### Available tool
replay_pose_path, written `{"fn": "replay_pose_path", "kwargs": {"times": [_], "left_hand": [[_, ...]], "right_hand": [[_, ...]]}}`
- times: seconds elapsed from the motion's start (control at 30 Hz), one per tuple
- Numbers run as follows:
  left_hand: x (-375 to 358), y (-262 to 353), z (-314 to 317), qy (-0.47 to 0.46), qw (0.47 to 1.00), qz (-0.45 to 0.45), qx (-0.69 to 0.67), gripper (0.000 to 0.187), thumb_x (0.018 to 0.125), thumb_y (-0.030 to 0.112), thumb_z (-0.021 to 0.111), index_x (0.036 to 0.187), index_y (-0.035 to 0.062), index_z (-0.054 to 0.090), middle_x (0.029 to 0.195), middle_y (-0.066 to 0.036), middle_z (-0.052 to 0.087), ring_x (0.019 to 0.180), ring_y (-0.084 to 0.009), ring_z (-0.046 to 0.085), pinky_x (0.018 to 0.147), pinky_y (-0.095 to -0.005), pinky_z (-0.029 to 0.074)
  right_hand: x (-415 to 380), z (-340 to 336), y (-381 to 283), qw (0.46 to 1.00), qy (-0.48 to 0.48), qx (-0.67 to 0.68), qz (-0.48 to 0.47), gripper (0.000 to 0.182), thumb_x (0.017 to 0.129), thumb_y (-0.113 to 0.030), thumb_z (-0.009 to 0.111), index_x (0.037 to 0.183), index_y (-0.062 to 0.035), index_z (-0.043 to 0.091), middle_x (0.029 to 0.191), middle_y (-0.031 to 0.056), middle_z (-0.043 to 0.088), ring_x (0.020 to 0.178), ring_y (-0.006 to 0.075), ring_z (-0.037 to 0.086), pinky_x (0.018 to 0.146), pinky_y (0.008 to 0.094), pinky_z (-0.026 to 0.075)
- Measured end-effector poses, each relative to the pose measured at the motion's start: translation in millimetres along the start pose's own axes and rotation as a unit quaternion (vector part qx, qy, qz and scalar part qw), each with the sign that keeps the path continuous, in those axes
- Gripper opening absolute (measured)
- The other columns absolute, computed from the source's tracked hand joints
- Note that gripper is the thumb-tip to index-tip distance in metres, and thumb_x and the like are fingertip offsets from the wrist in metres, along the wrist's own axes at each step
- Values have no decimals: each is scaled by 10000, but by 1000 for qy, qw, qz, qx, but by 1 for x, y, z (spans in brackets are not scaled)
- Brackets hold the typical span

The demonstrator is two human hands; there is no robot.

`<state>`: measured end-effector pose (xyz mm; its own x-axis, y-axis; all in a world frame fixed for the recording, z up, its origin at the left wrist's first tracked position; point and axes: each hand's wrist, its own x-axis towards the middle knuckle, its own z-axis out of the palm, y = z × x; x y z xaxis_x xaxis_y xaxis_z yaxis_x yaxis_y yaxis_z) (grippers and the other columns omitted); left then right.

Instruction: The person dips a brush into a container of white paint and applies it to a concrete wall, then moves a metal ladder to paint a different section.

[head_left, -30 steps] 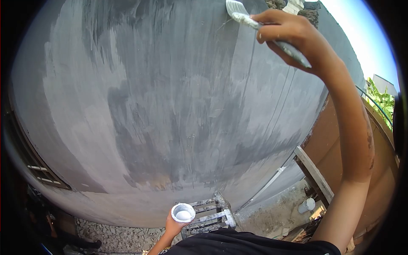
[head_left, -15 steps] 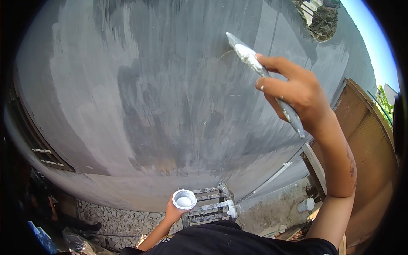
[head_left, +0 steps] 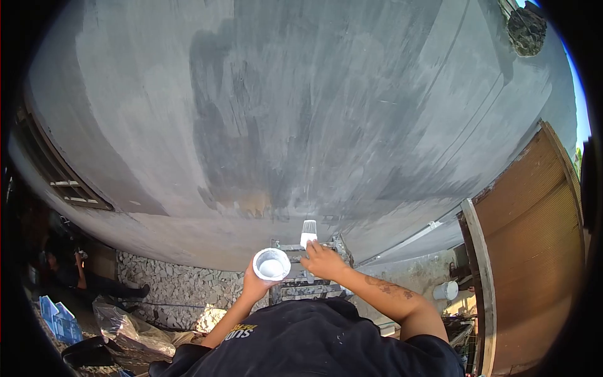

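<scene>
My left hand [head_left: 254, 286] is wrapped round a small white paint tub [head_left: 272, 264] with white paint in the bottom and smears up its inner wall. Just right of the tub, my right hand [head_left: 323, 259] grips a paintbrush [head_left: 308, 233], its paint-coated bristles pointing up and away from me. The brush is apart from the tub. Beyond both hands rises a grey wall [head_left: 301, 125] with streaky lighter and darker patches. Part of the brush handle is hidden behind my right hand.
Below me stands a paint-spattered ladder [head_left: 311, 290] against the wall. Rubble [head_left: 166, 286] covers the ground at left, where another person [head_left: 78, 270] is in shadow. At right are a brown corrugated panel [head_left: 534, 251], a wooden post [head_left: 480, 283] and a white bucket [head_left: 446, 290].
My right hand has come down from high at the wall with the brush, now beside the tub. The view has tilted downward. My left hand still holds the tub.
</scene>
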<state>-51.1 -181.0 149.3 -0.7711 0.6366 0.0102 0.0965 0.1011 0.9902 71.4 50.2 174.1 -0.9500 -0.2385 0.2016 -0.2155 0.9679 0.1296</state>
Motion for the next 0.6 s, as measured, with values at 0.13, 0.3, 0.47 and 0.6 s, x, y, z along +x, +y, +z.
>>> {"fn": "replay_pose_path", "kwargs": {"times": [0.13, 0.3, 0.47, 0.6], "left_hand": [[-2, 6, -6, 14, 1000, 11, 18, 831, 598, 154, 985, 1308, 39, 569, 1206, -107, 704, 1125, -219, 675, 995, -372, 528], [2, -4, -6, 3, 1000, 1, 16, 818, 605, 171, 978, 1304, 40, 575, 1230, -114, 694, 1146, -232, 667, 998, -377, 523], [8, 11, 0, -9, 998, -8, 55, 871, 604, 221, 992, 1336, 39, 557, 1261, -102, 686, 1159, -210, 658, 1011, -376, 514], [6, 11, 0, -4, 999, 1, 37, 825, 611, 231, 986, 1304, 57, 575, 1232, -102, 690, 1153, -234, 661, 1015, -375, 510]], "right_hand": [[22, -69, 35, 998, 55, 18, 36, 121, 838, -151, 631, 924, -75, 670, 1258, 341, 618, 1182, 453, 629, 886, 435, 603], [61, -269, 63, 974, 200, -98, -28, 93, 776, -127, 673, 850, -88, 631, 1228, 278, 653, 1125, 410, 678, 834, 380, 620], [82, -327, 60, 918, 332, -204, -76, 89, 749, -86, 693, 790, -78, 615, 1136, 265, 689, 1067, 417, 694, 774, 375, 633], [78, -216, 63, 929, 277, -238, -57, 89, 757, -75, 704, 770, -63, 617, 1201, 285, 669, 1116, 445, 674, 822, 395, 631]]}}
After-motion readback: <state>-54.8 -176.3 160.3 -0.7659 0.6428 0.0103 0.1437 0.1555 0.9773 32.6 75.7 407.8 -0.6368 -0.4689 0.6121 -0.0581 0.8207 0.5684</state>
